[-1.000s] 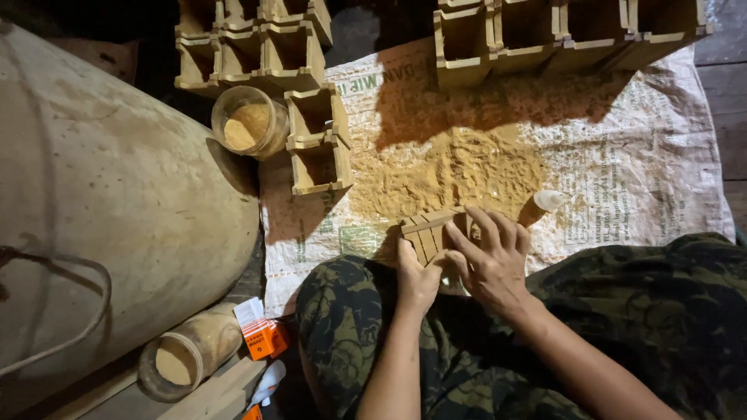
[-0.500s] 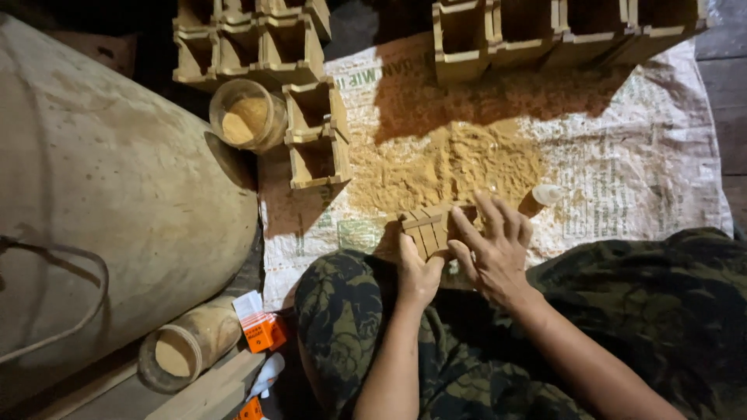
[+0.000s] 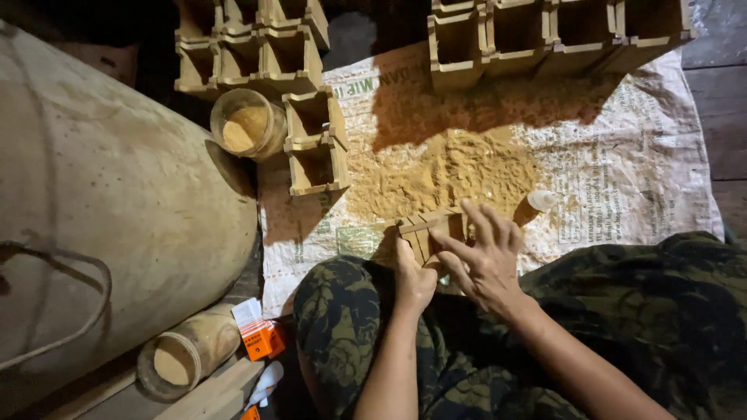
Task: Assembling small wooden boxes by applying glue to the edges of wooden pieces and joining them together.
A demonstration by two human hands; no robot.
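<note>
**Both hands closed on a small slatted wooden piece**

The left hand (image 3: 414, 278) gripped the near left end of the slatted wooden piece (image 3: 429, 230), thumb up along its edge, while the right hand (image 3: 484, 260) lay over its right end with fingers (image 3: 476, 220) spread across the top. The piece sat at the near edge of the printed sack sheet (image 3: 622, 179), just beyond the person's camouflage-clad knees (image 3: 342, 327). Its long axis ran roughly from 8 o'clock to 2 o'clock, the far end tipped slightly up toward 2, and its slats ran crosswise.

At 12 o'clock from the piece a heap of sawdust (image 3: 443, 175) was spread over the sheet. A small white cap-like object (image 3: 542, 200) lay at 3 o'clock, just beside the right hand. At 10 o'clock stood two open wooden boxes (image 3: 315, 144), with a jar of sawdust (image 3: 247, 124) touching them on the left. More rows of boxes (image 3: 545, 35) lined the far edge at 1 o'clock. A large pale drum (image 3: 117, 218) filled the 9 o'clock side, and a second jar (image 3: 187, 358) and an orange packet (image 3: 263, 336) lay at 8 o'clock.
</note>
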